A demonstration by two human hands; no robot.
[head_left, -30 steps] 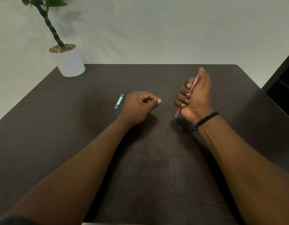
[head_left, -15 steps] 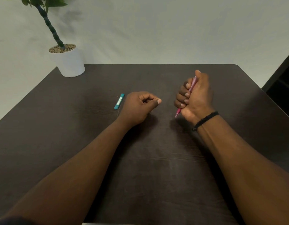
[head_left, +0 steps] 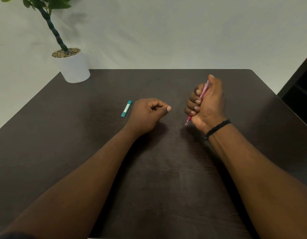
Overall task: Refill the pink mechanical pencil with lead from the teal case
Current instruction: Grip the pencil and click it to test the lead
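My right hand point(head_left: 208, 106) is clenched around the pink mechanical pencil point(head_left: 203, 91), held upright with its tip point(head_left: 187, 123) pointing down toward the table and my thumb resting on its top end. My left hand point(head_left: 146, 116) rests on the dark table point(head_left: 149, 169) as a loose fist, thumb pointing right; nothing shows in it. The teal lead case point(head_left: 126, 109) lies flat on the table just left of my left hand, a small gap apart. A thin dark line, possibly a lead, lies by the case's near end.
A white pot point(head_left: 74, 67) with a green plant stands at the table's far left corner. A dark piece of furniture point(head_left: 301, 87) is beyond the table's right edge. A pale wall rises behind the table.
My right thumb has dipped slightly onto the top of the pencil. The left hand and the teal case have not moved.
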